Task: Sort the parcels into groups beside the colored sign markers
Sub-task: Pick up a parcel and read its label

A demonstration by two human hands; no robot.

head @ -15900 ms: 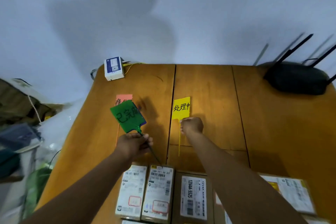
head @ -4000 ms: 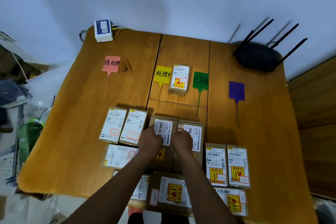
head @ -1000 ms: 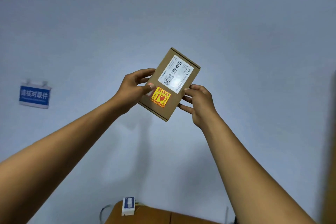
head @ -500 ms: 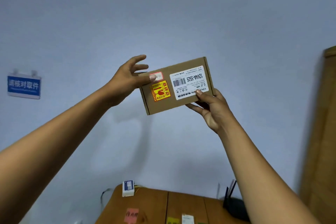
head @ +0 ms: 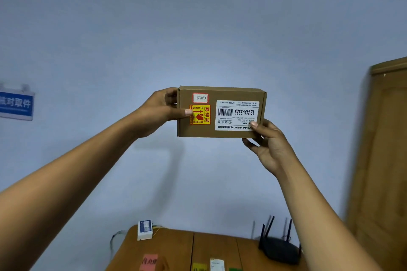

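Observation:
I hold a brown cardboard parcel [head: 211,132] up in front of the wall, level, with its labels upside down: a white barcode label, a yellow fragile sticker and a small red-framed sticker. My left hand [head: 160,112] grips its left end, thumb on the yellow sticker. My right hand [head: 268,145] supports its lower right corner, thumb on the white label. Far below, at the frame's bottom edge, the tops of the pink marker [head: 149,262], the yellow marker [head: 199,267] and the green marker [head: 235,269] show on the wooden table [head: 176,246]. A small parcel [head: 217,264] lies between yellow and green.
A white and blue box [head: 144,229] sits at the table's back left corner, a black router [head: 279,248] with antennas at the back right. A blue wall sign [head: 16,103] hangs at left. A wooden door [head: 383,160] stands at right.
The parcel has turned from tilted to level and sits lower in view. My left thumb now presses its front face. The view has dropped a little, showing more of the table.

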